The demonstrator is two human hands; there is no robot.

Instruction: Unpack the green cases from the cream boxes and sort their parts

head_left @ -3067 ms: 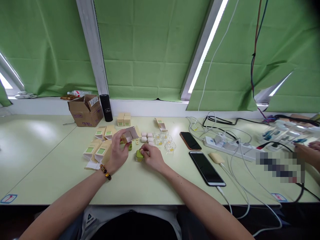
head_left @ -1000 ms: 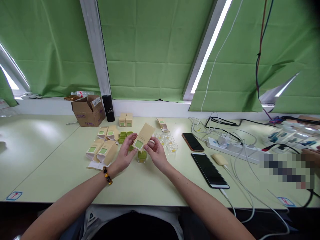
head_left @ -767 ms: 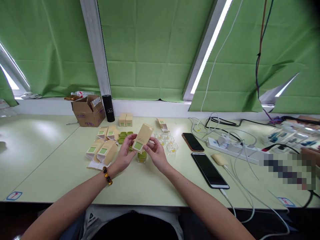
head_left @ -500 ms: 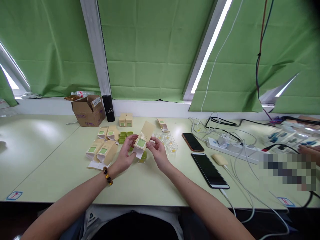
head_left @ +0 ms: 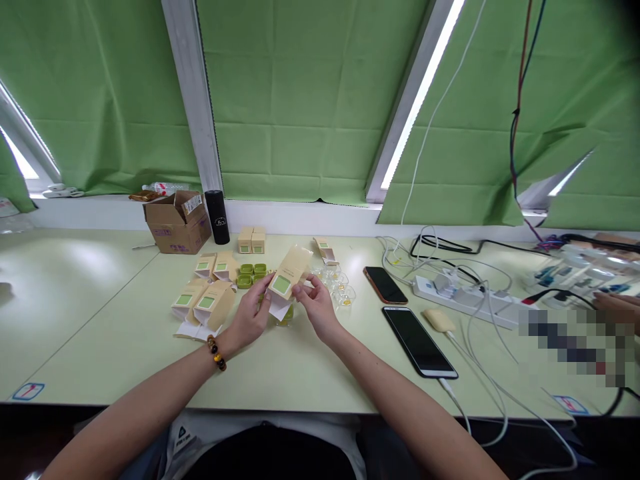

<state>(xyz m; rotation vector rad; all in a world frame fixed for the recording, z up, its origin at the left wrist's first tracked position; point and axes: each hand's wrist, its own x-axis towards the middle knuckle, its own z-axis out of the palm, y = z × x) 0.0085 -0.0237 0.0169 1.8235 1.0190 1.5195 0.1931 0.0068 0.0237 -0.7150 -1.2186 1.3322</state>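
A small beige carton [head_left: 291, 270] with a green square on its face is held up between both hands, its white flap hanging down. My left hand [head_left: 254, 308] grips its left side, a beaded bracelet on the wrist. On the right side, the fingers of my right hand [head_left: 317, 304] close on the carton's edge. Below and partly hidden by it sits a green-and-clear cup [head_left: 286, 317]. Behind my left hand stand several green cups [head_left: 251, 273]. Clear cups with yellow bits [head_left: 344, 293] lie just beyond my right hand.
Several beige cartons [head_left: 213, 301] with open flaps lie left. Two closed cartons [head_left: 251, 240] stand behind, near a black bottle [head_left: 217, 217] and cardboard box [head_left: 177, 223]. Two phones [head_left: 419, 341], a power strip [head_left: 465, 300] and tangled cables occupy the right. Another person's hand [head_left: 617, 310] shows at the far right.
The carton has turned and tilted in my hands, so its side panel shows wider. It looks more opened out than before. My hands stay in nearly the same place.
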